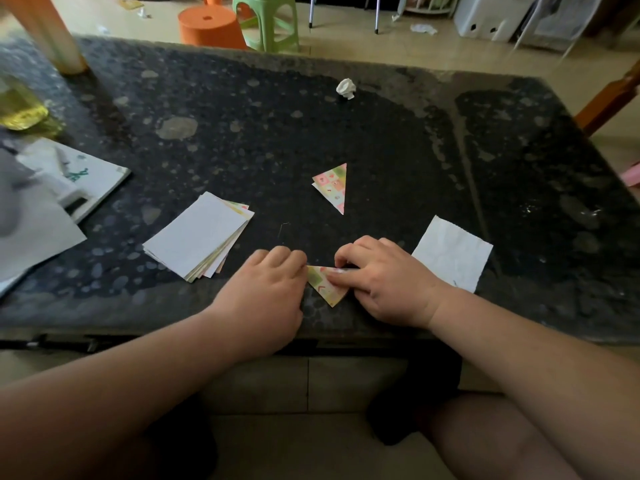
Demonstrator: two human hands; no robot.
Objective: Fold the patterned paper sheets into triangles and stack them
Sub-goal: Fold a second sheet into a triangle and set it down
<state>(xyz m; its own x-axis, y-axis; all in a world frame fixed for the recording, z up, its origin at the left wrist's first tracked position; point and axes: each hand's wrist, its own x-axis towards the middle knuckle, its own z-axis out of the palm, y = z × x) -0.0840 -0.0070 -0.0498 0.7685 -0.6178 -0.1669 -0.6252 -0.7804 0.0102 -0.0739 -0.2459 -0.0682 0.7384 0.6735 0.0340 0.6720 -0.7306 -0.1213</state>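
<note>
Now, on the dark surface point(381, 133), the unfolded stack point(197, 233) lies at nine o'clock. The right hand point(384, 282) pinches the patterned triangle point(327, 287) at six; the left hand point(266, 289) curls its fingers against its corner (grip hidden). Slipping layers could skew the crease; the finished triangle point(332, 187) waits at twelve.

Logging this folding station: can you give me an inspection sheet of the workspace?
Surface: dark speckled table, blotchy with pale marks.
Job's things: near triangle under both hands at the front edge; finished triangle lying alone farther back; stack of sheets at left, white side up.
Clutter: white sheet at right; crumpled paper ball at back; booklets at left.
Hands: left hand meets the near triangle's left corner with curled fingers, grip hidden; right hand pinches its top edge.
Cables: nothing seen.
Surroundings: orange stool and green stool on the floor behind.
</note>
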